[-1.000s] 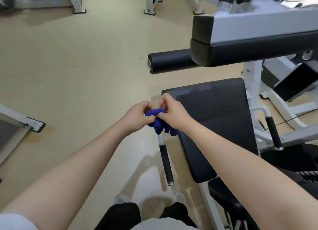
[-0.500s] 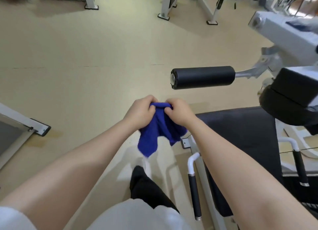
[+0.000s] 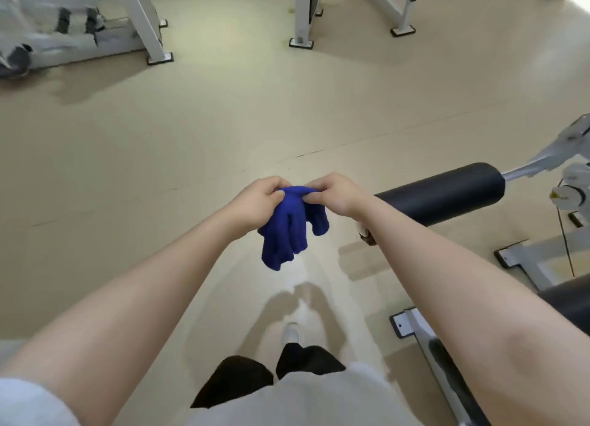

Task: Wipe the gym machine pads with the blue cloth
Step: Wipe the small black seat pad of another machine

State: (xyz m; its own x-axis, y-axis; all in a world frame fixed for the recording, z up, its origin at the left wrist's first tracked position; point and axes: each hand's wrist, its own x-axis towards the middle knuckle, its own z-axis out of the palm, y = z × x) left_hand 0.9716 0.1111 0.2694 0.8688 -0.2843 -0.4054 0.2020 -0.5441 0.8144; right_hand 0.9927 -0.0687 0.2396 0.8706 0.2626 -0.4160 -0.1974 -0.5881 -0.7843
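Observation:
The blue cloth [image 3: 289,226] hangs bunched in front of me, held by its top edge with both hands close together. My left hand [image 3: 257,202] grips its left side, my right hand [image 3: 335,194] pinches its right side. Just right of my right hand lies a black roller pad [image 3: 447,196] on a metal arm, level with the hands and apart from the cloth. A sliver of another black pad [image 3: 571,294] shows at the right edge, mostly hidden behind my right forearm.
The machine's white base frame [image 3: 526,259] and a foot bracket [image 3: 407,325] stand on the floor at right. More white machine frames [image 3: 303,14] stand at the back. The beige floor stretches across the left and middle. My legs and shoe [image 3: 292,333] are below.
The view has swung left and away from the seat pad, which has slid out of view. The cloth has unfolded and hangs lower from both hands.

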